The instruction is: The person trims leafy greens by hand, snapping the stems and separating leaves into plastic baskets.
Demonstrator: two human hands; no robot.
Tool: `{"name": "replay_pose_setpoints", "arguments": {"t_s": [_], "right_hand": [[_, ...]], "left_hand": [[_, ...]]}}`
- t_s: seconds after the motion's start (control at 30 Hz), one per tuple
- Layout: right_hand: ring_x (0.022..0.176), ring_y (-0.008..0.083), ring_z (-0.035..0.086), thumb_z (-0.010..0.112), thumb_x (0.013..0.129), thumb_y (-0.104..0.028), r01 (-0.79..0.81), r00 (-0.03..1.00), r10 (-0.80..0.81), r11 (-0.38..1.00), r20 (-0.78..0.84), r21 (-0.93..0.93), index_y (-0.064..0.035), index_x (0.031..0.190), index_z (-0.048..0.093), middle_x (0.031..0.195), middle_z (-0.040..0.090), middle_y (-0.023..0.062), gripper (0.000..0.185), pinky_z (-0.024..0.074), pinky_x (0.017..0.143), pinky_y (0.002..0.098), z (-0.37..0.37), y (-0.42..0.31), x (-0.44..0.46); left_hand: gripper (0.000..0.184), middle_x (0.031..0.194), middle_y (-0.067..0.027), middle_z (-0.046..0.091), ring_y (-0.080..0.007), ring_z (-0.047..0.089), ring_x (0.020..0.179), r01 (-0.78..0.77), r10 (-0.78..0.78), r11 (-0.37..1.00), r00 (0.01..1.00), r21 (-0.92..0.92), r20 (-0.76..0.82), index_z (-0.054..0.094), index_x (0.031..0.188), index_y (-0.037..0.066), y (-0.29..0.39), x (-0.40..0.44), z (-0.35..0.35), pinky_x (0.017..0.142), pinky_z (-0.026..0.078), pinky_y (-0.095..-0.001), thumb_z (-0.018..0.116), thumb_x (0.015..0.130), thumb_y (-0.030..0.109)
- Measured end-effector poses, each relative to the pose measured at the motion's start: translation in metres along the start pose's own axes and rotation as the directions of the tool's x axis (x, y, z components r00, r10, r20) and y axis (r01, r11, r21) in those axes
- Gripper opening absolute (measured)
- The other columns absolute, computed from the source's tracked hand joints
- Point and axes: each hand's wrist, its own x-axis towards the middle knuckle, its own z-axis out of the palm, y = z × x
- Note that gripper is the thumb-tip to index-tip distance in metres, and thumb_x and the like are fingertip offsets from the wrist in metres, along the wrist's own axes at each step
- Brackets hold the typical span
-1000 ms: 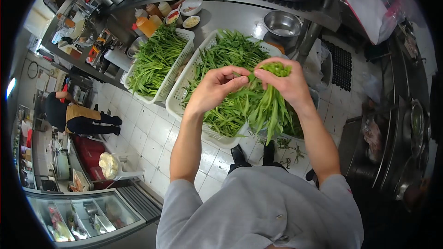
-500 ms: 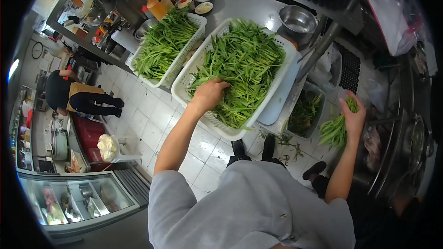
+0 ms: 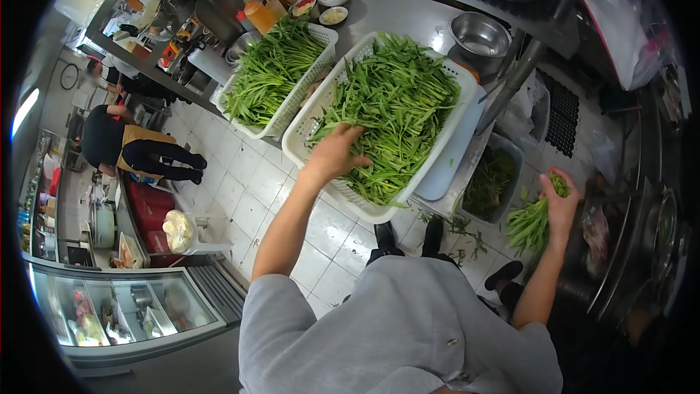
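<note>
Cut water spinach [image 3: 397, 102] fills a white perforated basket [image 3: 293, 147] on the counter in front of me. My left hand [image 3: 337, 155] rests over the near left side of this heap, thumb and fingers apart, holding nothing that I can see. Off to the right, my right hand [image 3: 561, 208] is closed round a bunch of the same greens [image 3: 529, 226]; its leaves hang down and left, with the stem ends showing at the top of the fist. A second white basket [image 3: 321, 55] to the left holds more water spinach [image 3: 273, 76], laid lengthwise.
A blue-white board [image 3: 446, 168] lies under the basket's right side. Below the counter edge stands a grey bin [image 3: 510, 179] with green scraps, and trimmings [image 3: 467, 237] litter the floor. A steel bowl [image 3: 480, 33] and squeeze bottles [image 3: 260, 16] stand behind. Another person [image 3: 109, 138] works at far left.
My left hand has loosened, its thumb and fingers spreading over the heap. My right hand still holds its bunch, slightly lower in view. The whole view has shifted slightly.
</note>
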Motion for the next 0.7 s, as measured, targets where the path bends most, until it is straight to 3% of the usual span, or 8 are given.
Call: {"name": "replay_pose_setpoints", "arguments": {"t_s": [0.13,0.17,0.27,0.3,0.43,0.53,0.67,0.7], "right_hand": [[0.059,0.0058,0.051,0.074,0.086,-0.010,0.015,0.999,-0.016,1.000,0.039,0.025,-0.0007,0.106,0.068,0.076,0.058,-0.0016,0.023,0.0396,0.055,0.0216,0.007,0.001,0.001],[0.059,0.0057,0.051,0.074,0.086,-0.010,0.018,0.999,-0.019,1.000,0.045,0.016,-0.0007,0.106,0.068,0.076,0.058,-0.0017,0.023,0.0395,0.055,0.0216,0.006,0.000,0.000],[0.059,0.0055,0.050,0.073,0.086,-0.010,0.010,1.000,-0.009,1.000,0.026,-0.001,-0.0007,0.107,0.068,0.076,0.058,-0.0021,0.023,0.0395,0.055,0.0217,0.003,-0.003,-0.004],[0.059,0.0055,0.050,0.073,0.086,-0.010,0.009,1.000,-0.009,1.000,0.027,-0.002,-0.0006,0.107,0.068,0.076,0.058,-0.0022,0.023,0.0396,0.055,0.0217,0.002,-0.002,-0.004],[0.059,0.0056,0.050,0.073,0.086,-0.009,-0.021,1.000,0.021,1.000,0.021,0.012,-0.0003,0.106,0.068,0.076,0.058,-0.0025,0.022,0.0401,0.055,0.0220,0.001,0.001,-0.007],[0.059,0.0058,0.050,0.073,0.086,-0.008,-0.025,0.999,0.024,1.000,0.027,0.012,-0.0001,0.104,0.068,0.076,0.058,-0.0024,0.020,0.0407,0.056,0.0221,0.005,0.000,-0.009],[0.060,0.0061,0.051,0.073,0.086,-0.008,-0.037,0.999,0.037,0.999,0.013,0.005,0.0001,0.103,0.068,0.077,0.058,-0.0021,0.019,0.0412,0.056,0.0219,-0.001,0.004,-0.011],[0.060,0.0062,0.051,0.073,0.086,-0.008,-0.032,0.999,0.032,0.999,0.001,0.008,0.0004,0.104,0.068,0.077,0.058,-0.0019,0.020,0.0413,0.056,0.0218,-0.004,0.005,-0.012]], "left_hand": [[0.063,0.136,-0.0181,0.047,-0.0377,0.059,0.112,0.101,-0.101,0.995,0.972,0.010,0.213,0.056,0.129,0.014,0.036,-0.003,-0.005,0.090,0.051,-0.0469,0.078,0.076,0.040],[0.060,0.135,-0.0169,0.047,-0.0385,0.055,0.116,0.131,-0.132,0.991,0.972,0.021,0.196,0.057,0.128,0.014,0.034,-0.001,-0.004,0.091,0.051,-0.0480,0.079,0.075,0.033],[0.060,0.137,-0.0150,0.046,-0.0391,0.052,0.119,0.049,-0.056,0.991,0.997,0.122,0.058,0.058,0.127,0.015,0.027,-0.003,-0.012,0.092,0.051,-0.0462,0.081,0.073,0.026],[0.074,0.146,-0.0135,0.038,-0.0418,0.043,0.131,0.007,-0.013,0.992,0.999,0.128,0.047,0.053,0.135,0.019,0.030,-0.003,-0.017,0.101,0.048,-0.0484,0.084,0.068,0.024],[0.107,0.159,-0.0094,0.021,-0.0444,0.018,0.144,-0.345,0.258,0.897,0.916,0.275,0.307,0.033,0.149,0.031,0.062,0.000,-0.009,0.111,0.031,-0.0664,0.090,0.059,0.030],[0.111,0.158,-0.0091,0.023,-0.0451,0.020,0.143,-0.324,0.199,0.924,0.863,0.205,0.464,0.030,0.149,0.032,0.066,0.010,0.013,0.110,0.032,-0.0670,0.091,0.056,0.028],[0.098,0.145,-0.0082,0.038,-0.0420,0.036,0.134,-0.376,0.307,0.917,0.879,0.135,0.364,0.040,0.138,0.027,0.052,0.013,0.009,0.103,0.044,-0.0563,0.089,0.053,0.022],[0.083,0.133,-0.0091,0.047,-0.0387,0.047,0.124,-0.409,0.373,0.905,0.893,0.112,0.251,0.047,0.127,0.020,0.046,0.011,0.009,0.098,0.047,-0.0496,0.087,0.055,0.020]]}}
